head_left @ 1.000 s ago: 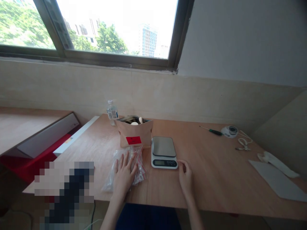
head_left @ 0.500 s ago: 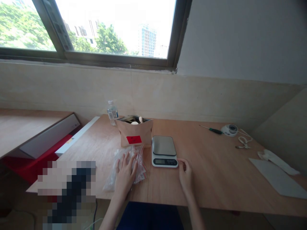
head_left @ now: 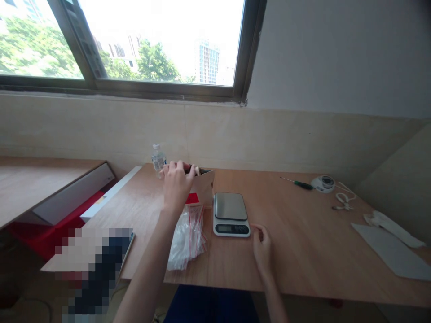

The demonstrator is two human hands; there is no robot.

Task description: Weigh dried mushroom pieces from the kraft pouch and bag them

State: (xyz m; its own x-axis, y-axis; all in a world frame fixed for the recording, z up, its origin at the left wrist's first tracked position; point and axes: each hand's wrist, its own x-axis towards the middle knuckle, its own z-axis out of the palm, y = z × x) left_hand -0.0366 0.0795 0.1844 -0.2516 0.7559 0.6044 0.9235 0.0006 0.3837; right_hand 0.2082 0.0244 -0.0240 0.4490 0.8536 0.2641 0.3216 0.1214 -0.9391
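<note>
My left hand is at the mouth of a brown paper pouch with a red label. Its fingers are bent over the opening beside a pale rounded tip that pokes out; the fingertips are hidden, so I cannot tell whether they grip anything. On the table in front of the pouch lie clear zip bags with red seal lines. My right hand rests by the front right corner of a white kitchen scale, its fingers loosely curled around nothing, the index finger close to or touching the scale's edge.
Behind the pouch stands a clear plastic bottle. A green-handled screwdriver, a white dome camera and its cable lie at the back right. A pale flat sheet and a white cloth-like strip lie at the right.
My left hand has lifted off the zip bags and moved forward to the pouch's opening. The zip bags are now uncovered. My right hand stays beside the scale.
</note>
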